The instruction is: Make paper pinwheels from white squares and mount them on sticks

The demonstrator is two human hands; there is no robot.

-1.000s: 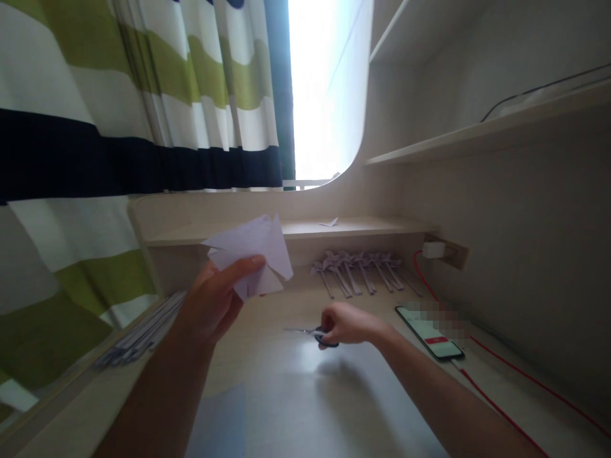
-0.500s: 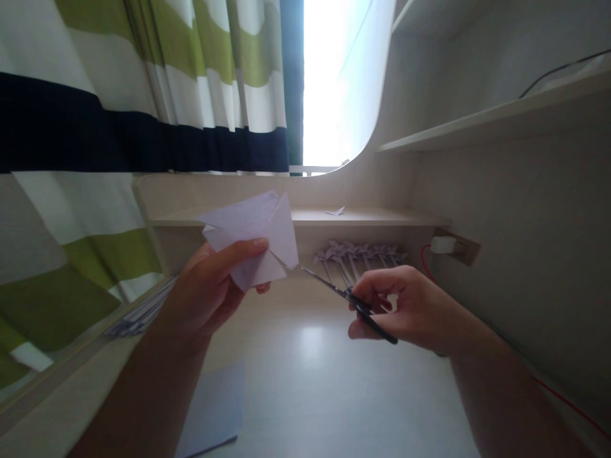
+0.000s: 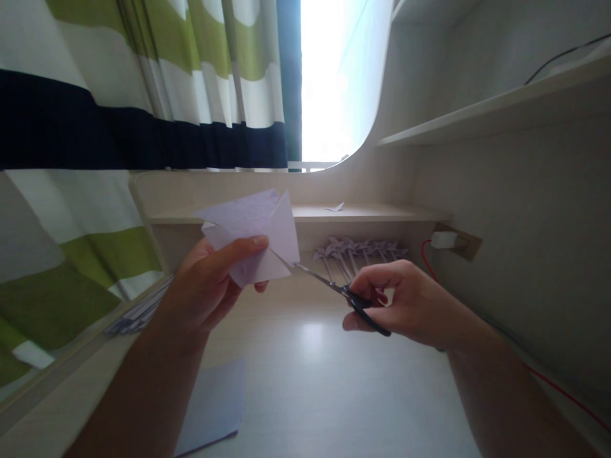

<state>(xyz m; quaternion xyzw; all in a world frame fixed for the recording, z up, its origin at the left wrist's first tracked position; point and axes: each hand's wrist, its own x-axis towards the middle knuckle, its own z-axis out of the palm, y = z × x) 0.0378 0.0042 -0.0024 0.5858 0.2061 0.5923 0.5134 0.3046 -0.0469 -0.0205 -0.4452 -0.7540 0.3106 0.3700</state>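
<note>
A square of white paper (image 3: 243,213), slit in from its corners, is pinched in my left hand (image 3: 214,280) with the thumb on top near its centre. My right hand (image 3: 396,299) holds scissors (image 3: 334,286) with black handles. Their tips meet the paper's right-hand corner, beside a slit there. The blades look nearly closed. Part of the paper's underside and my left fingers behind it are hidden.
Several paper pinwheels (image 3: 358,248) lie under the back shelf (image 3: 382,212), which bears a small paper scrap (image 3: 335,207). A paper stack (image 3: 214,404) rests on the desk at front left. White rolled strips (image 3: 138,312) lie along the left edge. A charger (image 3: 443,239) with a red cable is plugged in at right.
The scissors have moved slightly left and up, so their tips now reach the paper's right corner. My left hand and the paper have barely moved.
</note>
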